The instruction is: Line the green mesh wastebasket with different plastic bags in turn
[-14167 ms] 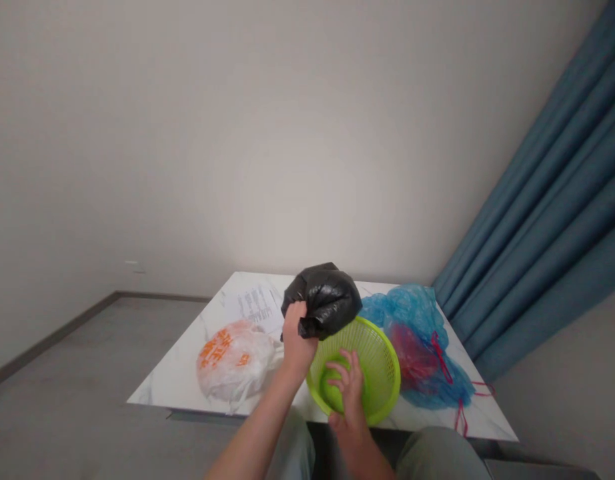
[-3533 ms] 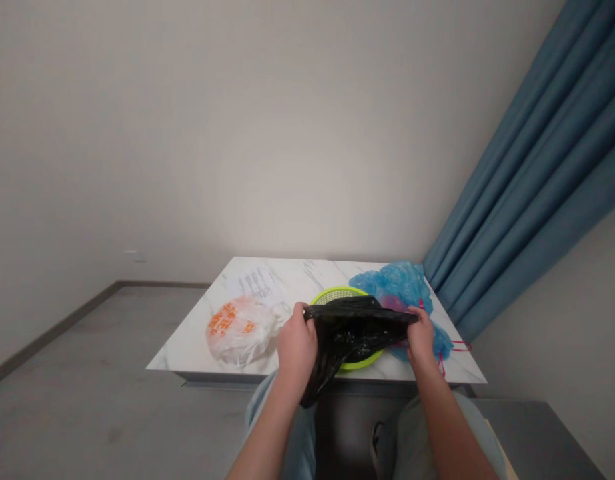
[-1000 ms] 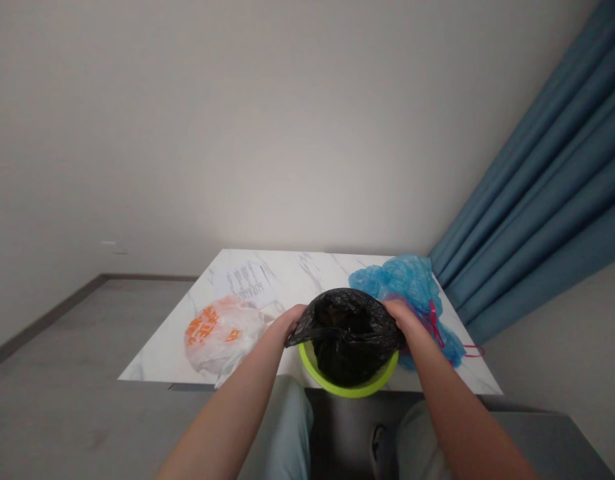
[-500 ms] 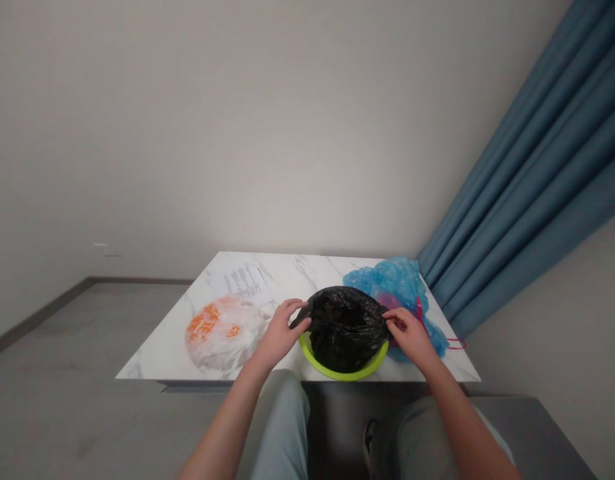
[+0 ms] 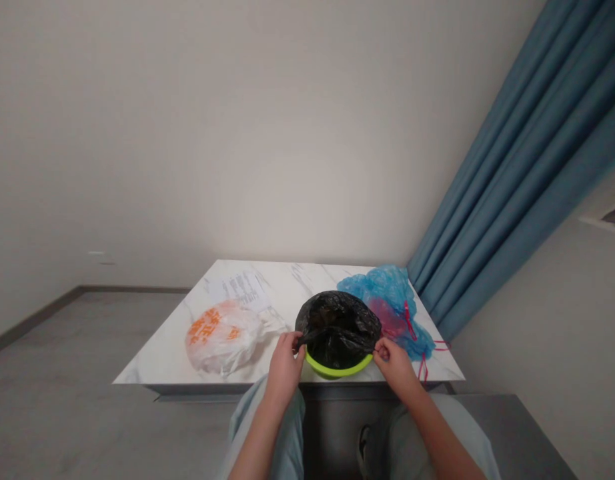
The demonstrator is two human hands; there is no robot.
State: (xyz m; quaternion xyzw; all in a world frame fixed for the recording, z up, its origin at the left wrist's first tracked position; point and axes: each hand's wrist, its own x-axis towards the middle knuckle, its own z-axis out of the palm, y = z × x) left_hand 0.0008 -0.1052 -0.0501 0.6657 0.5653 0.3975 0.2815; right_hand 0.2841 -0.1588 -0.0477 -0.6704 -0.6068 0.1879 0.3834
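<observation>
In the head view, the left hand [image 5: 285, 363] pinched the black bag [image 5: 337, 327] at nine o'clock, the right hand [image 5: 397, 368] at four. It lined the green basket [image 5: 337, 373], bare at six; pulling too hard could tear the film.

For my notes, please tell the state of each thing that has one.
Green basket: near rim uncovered
Black bag: mouth open, partly inside the green basket
Left hand: pinching black bag
Right hand: pinching black bag
White bag: bulging
Blue plastic: crumpled
Red strings: loose
Paper: lying flat
Curtain: hanging in folds
</observation>
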